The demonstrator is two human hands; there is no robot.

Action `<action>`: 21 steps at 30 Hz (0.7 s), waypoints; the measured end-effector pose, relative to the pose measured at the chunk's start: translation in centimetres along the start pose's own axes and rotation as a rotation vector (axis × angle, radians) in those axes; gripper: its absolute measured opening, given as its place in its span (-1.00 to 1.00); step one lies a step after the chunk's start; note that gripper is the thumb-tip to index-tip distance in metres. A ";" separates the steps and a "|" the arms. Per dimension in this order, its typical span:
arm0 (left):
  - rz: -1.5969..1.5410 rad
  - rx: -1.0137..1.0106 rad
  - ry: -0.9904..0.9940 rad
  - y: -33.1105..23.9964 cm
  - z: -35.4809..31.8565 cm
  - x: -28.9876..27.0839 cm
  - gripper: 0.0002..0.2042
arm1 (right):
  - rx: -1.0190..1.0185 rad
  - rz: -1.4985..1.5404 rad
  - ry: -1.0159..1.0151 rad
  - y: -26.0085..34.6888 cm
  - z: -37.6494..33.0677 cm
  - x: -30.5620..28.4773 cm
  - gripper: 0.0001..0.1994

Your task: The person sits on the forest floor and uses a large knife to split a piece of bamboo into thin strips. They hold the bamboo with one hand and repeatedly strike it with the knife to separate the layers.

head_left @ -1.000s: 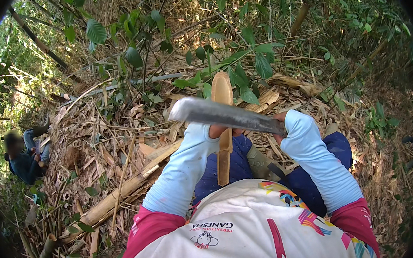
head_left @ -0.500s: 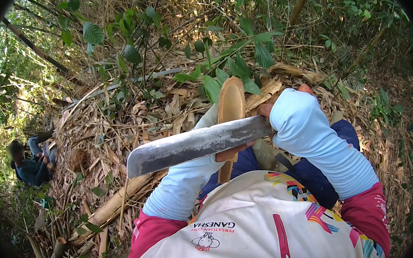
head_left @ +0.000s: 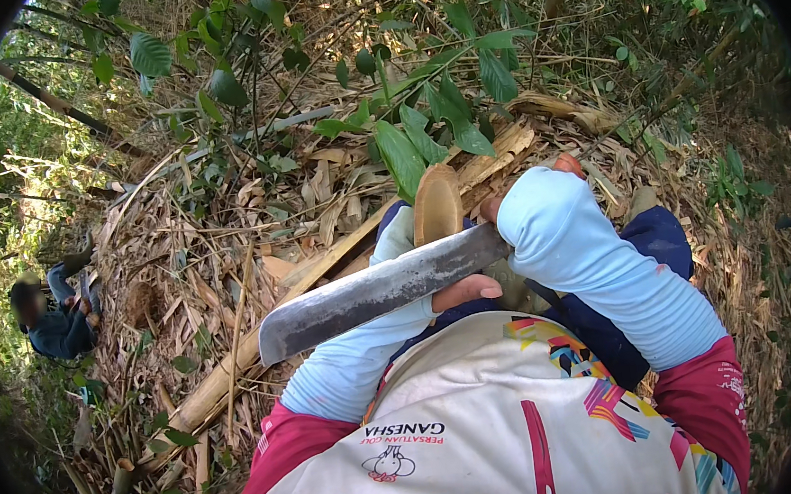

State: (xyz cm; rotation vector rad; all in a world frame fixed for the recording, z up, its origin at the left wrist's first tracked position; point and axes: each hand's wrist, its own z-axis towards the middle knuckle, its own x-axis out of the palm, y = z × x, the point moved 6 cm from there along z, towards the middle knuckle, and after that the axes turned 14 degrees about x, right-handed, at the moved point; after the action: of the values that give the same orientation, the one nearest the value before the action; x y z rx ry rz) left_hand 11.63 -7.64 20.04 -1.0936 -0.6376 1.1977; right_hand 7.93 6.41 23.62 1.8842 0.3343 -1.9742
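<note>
My right hand (head_left: 567, 167) is closed on the handle of a machete, mostly hidden by the light-blue sleeve. The broad, dark-stained machete blade (head_left: 376, 292) points left across the front of my body. Behind the blade rises the oval bowl of a carved wooden spoon (head_left: 436, 207), pale and hollowed. My left hand (head_left: 465, 293) is just under the blade, closed around the spoon's handle; its thumb shows, while the blade hides most of the fingers and the handle. Blade and bowl overlap in view, and I cannot tell whether they touch.
A long split log (head_left: 227, 377) lies on dry leaf litter at the left, with another piece of wood (head_left: 501, 156) beyond my hands. Leafy green shoots (head_left: 401, 156) stand in front of me. A person (head_left: 59, 317) sits far left, with bamboo stems behind.
The machete blade has slid slightly downward and its tip now sits lower. The spoon has dropped and looks more foreshortened, its handle now out of sight. My left thumb has come into view.
</note>
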 end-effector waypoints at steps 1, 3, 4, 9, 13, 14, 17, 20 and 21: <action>0.026 0.009 0.004 0.1 -0.2 0.0 -0.10 | -0.008 0.009 0.015 0.1 0.0 0.3 -0.73; -0.012 0.013 -0.019 0.7 -0.5 0.3 -0.14 | -0.024 0.026 0.040 0.1 0.3 0.6 -0.75; -0.023 0.014 -0.025 0.8 -0.5 0.4 -0.16 | -0.045 0.007 0.038 0.1 0.4 0.9 -0.78; -0.016 -0.113 -0.035 1.5 -0.5 0.5 -0.25 | -0.067 -0.066 0.090 -0.5 1.0 2.5 -0.81; -0.130 -0.122 -0.097 2.3 -0.6 0.6 -0.27 | -0.017 -0.184 0.206 -0.7 1.5 3.0 -0.80; -0.103 -0.149 -0.085 2.2 -0.5 0.6 -0.27 | -0.008 -0.189 0.204 -1.0 1.6 3.4 -0.79; -0.070 -0.137 -0.070 2.6 0.0 0.5 -0.27 | 0.027 -0.206 0.211 -1.5 2.1 4.0 -0.77; -0.109 -0.050 -0.170 3.0 0.3 0.6 -0.33 | 0.064 -0.178 0.266 -1.3 2.4 3.7 -0.84; -0.128 -0.016 -0.223 3.0 0.4 0.6 -0.35 | 0.072 -0.160 0.291 -1.3 2.5 3.5 -0.87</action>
State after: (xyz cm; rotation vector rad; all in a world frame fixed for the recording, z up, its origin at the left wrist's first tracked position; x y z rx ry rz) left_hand 10.23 -7.03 17.33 -0.9257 -0.8768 1.2140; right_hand 5.05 6.06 20.18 2.2595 0.5151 -1.8288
